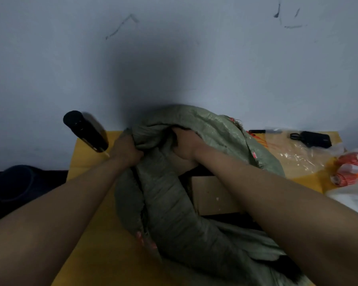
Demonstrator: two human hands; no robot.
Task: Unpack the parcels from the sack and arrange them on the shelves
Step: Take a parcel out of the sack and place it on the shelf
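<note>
On the yellow table (pixel 87 203), left hand (pixel 126 150) clenched on the sack (pixel 170 203) rim, right hand (pixel 185 147) gripping inside its mouth.

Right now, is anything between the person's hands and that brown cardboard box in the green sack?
Yes. The green woven sack is bunched around the brown cardboard box; the left hand grips its folds, the right hand reaches inside its mouth.

We count one green woven sack (pixel 174 195) at centre, one cardboard parcel (pixel 213 195) inside it, one black cylinder (pixel 85 131) at nine o'clock, two red-orange rolls (pixel 353 159) at three o'clock, and two hands.
</note>
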